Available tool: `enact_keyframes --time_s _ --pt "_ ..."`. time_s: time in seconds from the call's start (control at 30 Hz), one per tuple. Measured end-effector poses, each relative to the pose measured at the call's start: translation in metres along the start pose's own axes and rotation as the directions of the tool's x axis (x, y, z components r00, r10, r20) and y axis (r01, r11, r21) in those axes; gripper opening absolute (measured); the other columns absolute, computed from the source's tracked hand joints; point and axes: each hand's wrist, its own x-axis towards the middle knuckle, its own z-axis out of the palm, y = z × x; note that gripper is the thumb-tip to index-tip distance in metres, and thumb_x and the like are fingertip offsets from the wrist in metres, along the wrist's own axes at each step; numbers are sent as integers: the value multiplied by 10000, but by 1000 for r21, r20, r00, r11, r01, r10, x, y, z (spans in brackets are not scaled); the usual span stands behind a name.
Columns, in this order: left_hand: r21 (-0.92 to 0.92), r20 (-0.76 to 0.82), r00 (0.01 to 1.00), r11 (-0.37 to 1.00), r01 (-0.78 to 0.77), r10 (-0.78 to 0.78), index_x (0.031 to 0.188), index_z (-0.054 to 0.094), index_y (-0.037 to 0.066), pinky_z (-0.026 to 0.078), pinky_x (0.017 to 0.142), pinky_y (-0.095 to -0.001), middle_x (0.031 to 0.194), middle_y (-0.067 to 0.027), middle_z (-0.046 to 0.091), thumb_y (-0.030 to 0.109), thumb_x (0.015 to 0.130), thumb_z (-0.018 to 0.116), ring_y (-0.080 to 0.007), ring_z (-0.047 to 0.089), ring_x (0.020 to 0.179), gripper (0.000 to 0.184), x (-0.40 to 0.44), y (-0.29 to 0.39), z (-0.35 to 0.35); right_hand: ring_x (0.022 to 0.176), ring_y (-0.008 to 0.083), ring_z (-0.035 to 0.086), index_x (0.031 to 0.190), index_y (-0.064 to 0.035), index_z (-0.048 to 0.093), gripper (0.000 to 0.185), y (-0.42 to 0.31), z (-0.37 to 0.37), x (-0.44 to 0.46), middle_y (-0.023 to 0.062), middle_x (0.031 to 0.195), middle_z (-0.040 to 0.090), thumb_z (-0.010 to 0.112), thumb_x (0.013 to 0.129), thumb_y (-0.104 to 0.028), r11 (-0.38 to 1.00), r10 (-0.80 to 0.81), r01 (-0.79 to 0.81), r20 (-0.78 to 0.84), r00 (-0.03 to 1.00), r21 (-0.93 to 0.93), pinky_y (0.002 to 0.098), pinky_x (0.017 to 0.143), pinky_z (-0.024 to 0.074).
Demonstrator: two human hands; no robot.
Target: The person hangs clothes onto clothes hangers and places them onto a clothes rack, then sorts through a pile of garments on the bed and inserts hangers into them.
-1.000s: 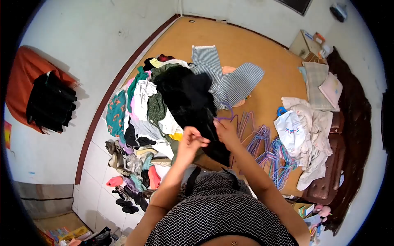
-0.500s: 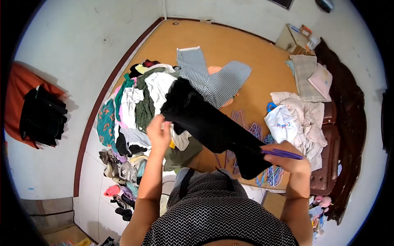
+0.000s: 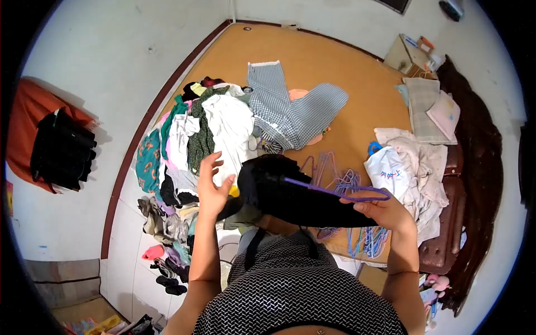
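Observation:
My right hand [image 3: 385,212] is closed on a purple hanger [image 3: 335,191], which lies along a black garment [image 3: 301,192]. The garment hangs across in front of my body, above the bed's near edge. To its left my left hand [image 3: 214,187] is raised with its fingers apart and holds nothing. Beyond that hand a white garment [image 3: 228,125] lies on the clothes pile, next to a dark green patterned one [image 3: 202,139]. Checked trousers [image 3: 296,114] are spread on the bed behind the black garment.
Loose hangers [image 3: 343,178] lie on the bed [image 3: 368,106] beyond the black garment. A white bag [image 3: 386,169] and crumpled bedding [image 3: 416,184] are at the right, near pillows [image 3: 427,111]. Socks [image 3: 170,273] and small clothes are at the lower left.
The black garment has been lifted off the pile and drawn right with the hanger, uncovering the white garment. My left hand has moved left and opened since half a second ago.

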Motion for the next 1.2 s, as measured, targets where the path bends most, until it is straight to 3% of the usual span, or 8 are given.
enact_keyframes --time_s 0.2,0.53,0.67,0.73,0.77,0.87,0.97,1.2 --pt "-149 436 899 983 106 -31 1026 566 22 441 861 -289 945 -97 630 -90 642 522 -207 609 951 403 -20 -21 25 861 117 602 1104 -67 635 272 6 0 9 72 1007 671 603 882 -221 989 127 -104 237 963 -104 251 755 454" --pt "-52 364 912 973 223 -190 1099 551 52 465 723 -274 980 -114 599 14 750 647 -180 596 790 363 -40 -46 44 873 184 602 874 -60 686 206 88 -11 78 70 928 656 645 834 -258 915 354 -335 48 934 -224 289 812 442" --pt "211 380 898 966 148 -220 1098 572 60 487 698 -324 1017 -117 595 63 758 671 -242 603 798 355 -32 -81 47 841 212 590 947 -15 609 292 125 -78 134 109 928 624 721 729 -174 859 -35 -232 -503 863 -457 322 770 467" --pt "216 380 897 965 152 -226 1068 592 59 489 695 -339 1001 -115 598 76 761 661 -261 606 786 315 -28 -107 53 847 234 584 967 -25 581 267 138 -146 170 113 947 620 681 769 -174 479 -683 17 -360 636 -878 354 733 484" --pt "268 406 880 953 144 -247 1056 601 60 489 694 -340 1002 -117 599 82 766 650 -263 611 773 294 -24 -120 56 916 295 569 875 -11 639 314 95 -151 178 180 1081 566 717 757 -290 799 -461 -18 -632 622 -601 357 772 464" --pt "282 455 839 942 182 -298 1028 625 59 487 693 -350 985 -130 608 97 777 622 -270 621 742 254 -13 -159 70 630 398 594 888 -25 668 389 81 -261 221 227 648 596 609 830 -406 536 -654 -235 -575 492 -811 413 616 473" --pt "300 433 829 924 237 -354 1006 641 54 490 712 -370 933 -144 625 112 773 623 -292 621 767 240 11 -198 88 765 372 624 947 -167 683 344 -27 -239 252 191 790 639 577 831 -473 365 -709 -574 -619 339 -733 408 662 493" --pt "475 354 866 865 160 -355 1129 566 63 453 844 -413 1109 -168 571 126 756 632 -347 542 997 384 81 -277 151 785 199 672 974 -87 691 254 -48 -202 366 115 848 685 610 870 -305 188 -928 -219 -246 281 -957 277 676 494"
